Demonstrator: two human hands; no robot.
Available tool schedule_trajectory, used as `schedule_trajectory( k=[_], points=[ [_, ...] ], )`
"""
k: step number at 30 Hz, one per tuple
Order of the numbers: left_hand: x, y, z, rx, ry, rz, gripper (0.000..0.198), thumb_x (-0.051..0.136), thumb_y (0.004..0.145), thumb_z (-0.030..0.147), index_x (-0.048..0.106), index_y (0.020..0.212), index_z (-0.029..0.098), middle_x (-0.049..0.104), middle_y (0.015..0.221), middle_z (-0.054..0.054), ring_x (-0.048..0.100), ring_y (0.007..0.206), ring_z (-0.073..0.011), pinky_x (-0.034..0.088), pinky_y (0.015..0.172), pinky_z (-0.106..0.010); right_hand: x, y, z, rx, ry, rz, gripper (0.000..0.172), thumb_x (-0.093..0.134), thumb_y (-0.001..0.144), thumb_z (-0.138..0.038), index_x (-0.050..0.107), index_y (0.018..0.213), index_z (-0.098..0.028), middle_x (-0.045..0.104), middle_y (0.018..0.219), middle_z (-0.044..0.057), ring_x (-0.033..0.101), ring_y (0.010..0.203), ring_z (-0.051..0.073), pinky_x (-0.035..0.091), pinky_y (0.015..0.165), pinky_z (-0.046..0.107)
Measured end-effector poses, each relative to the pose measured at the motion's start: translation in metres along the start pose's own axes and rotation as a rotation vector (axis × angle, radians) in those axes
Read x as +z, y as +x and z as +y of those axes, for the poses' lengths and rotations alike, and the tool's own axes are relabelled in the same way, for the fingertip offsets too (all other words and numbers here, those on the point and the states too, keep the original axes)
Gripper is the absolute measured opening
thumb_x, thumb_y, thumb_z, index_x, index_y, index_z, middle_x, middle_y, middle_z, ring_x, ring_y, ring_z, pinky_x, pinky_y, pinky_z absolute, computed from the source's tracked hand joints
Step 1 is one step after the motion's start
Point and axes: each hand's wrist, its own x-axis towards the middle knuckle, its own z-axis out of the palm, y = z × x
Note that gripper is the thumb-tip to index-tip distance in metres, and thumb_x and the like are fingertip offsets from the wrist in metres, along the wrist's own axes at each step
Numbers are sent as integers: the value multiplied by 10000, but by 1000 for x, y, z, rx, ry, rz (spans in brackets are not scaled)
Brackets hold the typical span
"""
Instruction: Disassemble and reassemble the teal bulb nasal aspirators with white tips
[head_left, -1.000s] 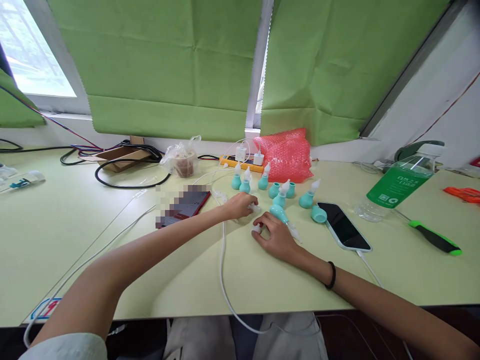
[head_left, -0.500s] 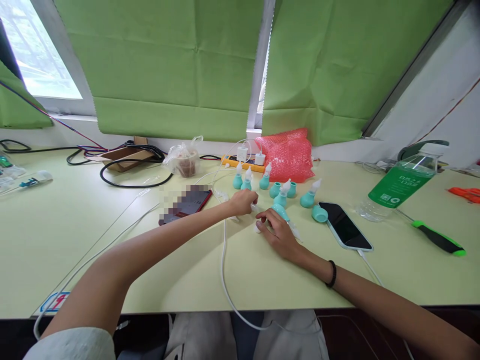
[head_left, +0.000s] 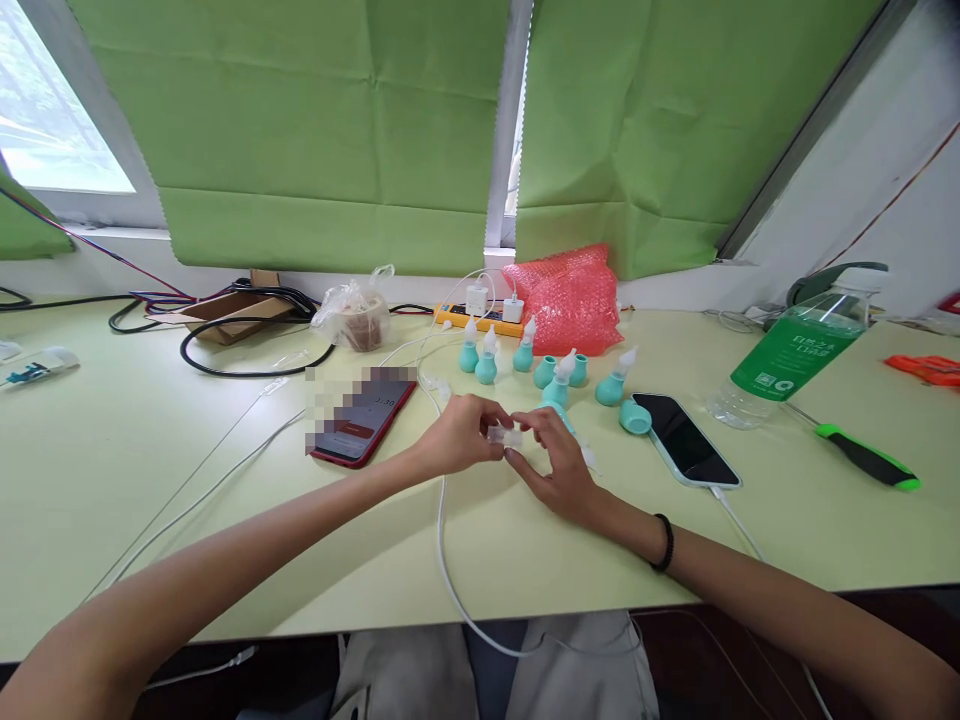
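Between my hands is a small translucent plastic tube (head_left: 504,437), lying roughly level above the table. My left hand (head_left: 466,435) is closed on its left end. My right hand (head_left: 555,462) pinches around the right end with thumb and forefinger. Just beyond the right hand lies a teal squeeze bulb (head_left: 556,416), partly hidden, and a clear pointed tip (head_left: 588,458) shows beside that hand. Farther back stand several teal bulbs with clear pointed tips, one of them a bulb (head_left: 611,388) at the right. An open bulb without a tip (head_left: 636,417) lies on its side against a phone.
A red-edged phone (head_left: 367,420) lies left, a charging phone (head_left: 694,440) right. White cable (head_left: 448,550) crosses the table front. Behind are a power strip (head_left: 487,324), pink bubble wrap (head_left: 574,300) and a bagged brown container (head_left: 362,325). A bottle (head_left: 795,355) and screwdriver (head_left: 866,457) are right.
My hands have come together around the translucent tube, which now shows more fully between them. The left hand has moved lower and nearer me. The camera view has shifted slightly.
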Motion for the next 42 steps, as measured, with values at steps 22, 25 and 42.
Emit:
schedule_trajectory(
  k=[22,25,42],
  points=[
    [25,-39,-15,140,-420,579,117,552,700,133,586,809,162,597,797,-28,578,750,-124,565,669,-272,-1,4,-10,836,1324,-387,234,542,742,-336,468,899,-179,600,613,8,486,432,77,402,397,199],
    [28,-41,-12,199,-355,578,121,553,713,144,589,828,164,612,792,-32,586,721,-121,571,669,-278,-1,4,-7,892,1411,-410,205,522,761,-328,514,870,-156,594,632,16,488,450,65,400,413,182],
    [37,-42,-19,424,-175,602,214,574,697,49,585,892,135,636,770,-51,578,657,-111,534,599,-251,1,3,1,1048,1628,-558,170,423,828,-280,511,812,-135,587,674,37,510,499,74,383,464,187]
  ],
)
